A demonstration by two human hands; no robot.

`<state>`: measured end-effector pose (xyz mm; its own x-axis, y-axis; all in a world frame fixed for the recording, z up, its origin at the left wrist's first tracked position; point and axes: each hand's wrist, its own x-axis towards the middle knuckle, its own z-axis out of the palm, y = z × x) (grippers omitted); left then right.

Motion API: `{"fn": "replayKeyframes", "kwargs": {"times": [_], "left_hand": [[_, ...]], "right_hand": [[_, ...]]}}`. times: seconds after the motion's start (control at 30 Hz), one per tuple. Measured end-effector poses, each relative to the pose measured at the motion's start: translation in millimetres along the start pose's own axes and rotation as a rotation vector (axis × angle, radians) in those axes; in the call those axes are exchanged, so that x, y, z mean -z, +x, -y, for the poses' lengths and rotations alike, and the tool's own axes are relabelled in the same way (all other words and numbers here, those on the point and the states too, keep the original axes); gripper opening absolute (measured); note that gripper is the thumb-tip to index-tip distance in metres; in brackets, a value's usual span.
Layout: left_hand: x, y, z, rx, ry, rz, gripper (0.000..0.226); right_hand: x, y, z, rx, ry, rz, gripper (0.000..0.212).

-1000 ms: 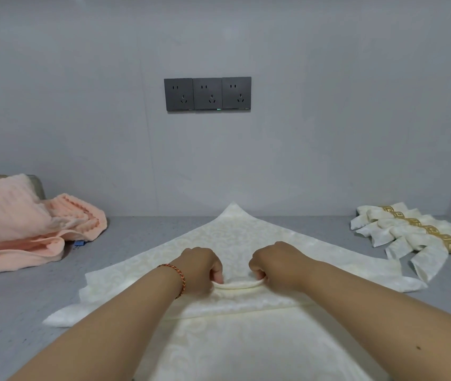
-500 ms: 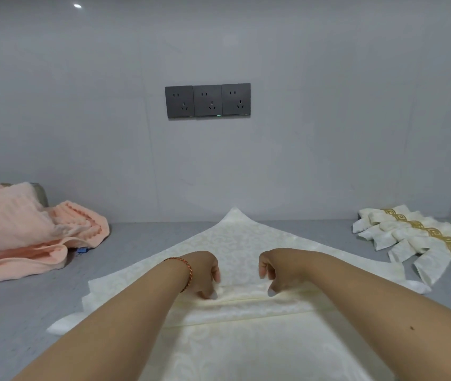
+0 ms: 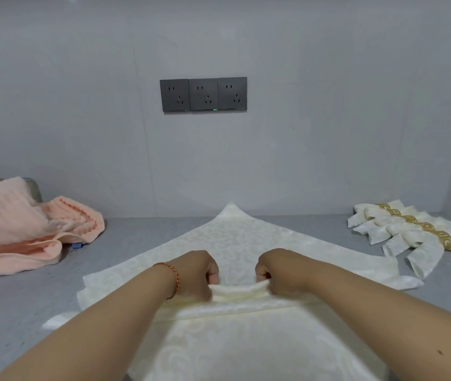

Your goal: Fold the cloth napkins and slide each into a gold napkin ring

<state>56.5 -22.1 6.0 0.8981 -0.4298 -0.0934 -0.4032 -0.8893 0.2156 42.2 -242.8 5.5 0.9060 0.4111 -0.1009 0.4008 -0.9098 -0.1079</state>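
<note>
Left hand (image 3: 195,273) and right hand (image 3: 279,270) pinch a pleat of the napkin (image 3: 235,243) raised between them; level, even pinches should keep the fold straight.

The napkin (image 3: 235,243) runs off the bottom edge; the peach towel (image 3: 12,229) is cut off at left.

A cream damask napkin (image 3: 246,243) with a faint tone-on-tone scroll pattern is spread on the pale grey surface (image 3: 21,303). Far right, folded cream napkins (image 3: 400,232) are banded by gold rings (image 3: 426,227) with a Greek-key pattern. Peach-pink ribbed towels (image 3: 18,224) are seen at left. Dark grey sockets (image 3: 203,94) are set in the light grey wall. An orange-red braided bracelet (image 3: 175,279) is worn.
</note>
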Motion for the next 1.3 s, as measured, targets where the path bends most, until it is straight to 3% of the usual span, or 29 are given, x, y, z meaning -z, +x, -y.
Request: {"fn": "replayKeyframes", "kwargs": {"times": [0.1,0.3,0.47,0.6,0.7,0.83,0.93,1.03,1.1,1.2,1.3], "left_hand": [[-4,-13,-4,-0.044,0.046,-0.043,0.017],[-1,-39,-13,-0.046,0.092,0.051,0.027],[-14,-59,-19,-0.091,0.056,0.018,0.042],[-30,-67,-22,-0.116,0.095,0.038,0.05],[-42,-71,-24,-0.137,0.221,-0.049,0.046],[-48,-72,-23,-0.169,0.268,-0.123,0.046],[-45,-75,-21,-0.134,0.02,-0.054,0.045],[-35,-73,-11,0.016,-0.558,0.008,0.037],[-29,-70,-1,0.132,-0.778,-0.005,0.028],[-22,-66,19,0.233,-0.646,-0.014,0.024],[-15,-62,30,0.271,-0.491,0.062,0.014]], "right_hand": [[-2,-11,4,0.009,-0.046,-0.002,0.029],[1,-38,8,0.005,-0.038,0.057,0.049],[-14,-61,9,0.033,0.029,-0.025,0.042],[-27,-69,11,-0.01,0.058,-0.016,0.076],[-29,-72,16,0.031,-0.05,-0.024,0.071],[-25,-67,32,0.028,0.114,-0.065,0.046],[-31,-57,48,0.09,0.291,-0.041,0.052],[-42,-51,51,0.127,0.312,-0.091,0.049],[-46,-50,48,0.117,0.319,-0.1,0.045],[-45,-50,49,0.104,0.343,-0.068,0.035],[-40,-43,58,0.096,0.267,-0.014,0.043]]}}
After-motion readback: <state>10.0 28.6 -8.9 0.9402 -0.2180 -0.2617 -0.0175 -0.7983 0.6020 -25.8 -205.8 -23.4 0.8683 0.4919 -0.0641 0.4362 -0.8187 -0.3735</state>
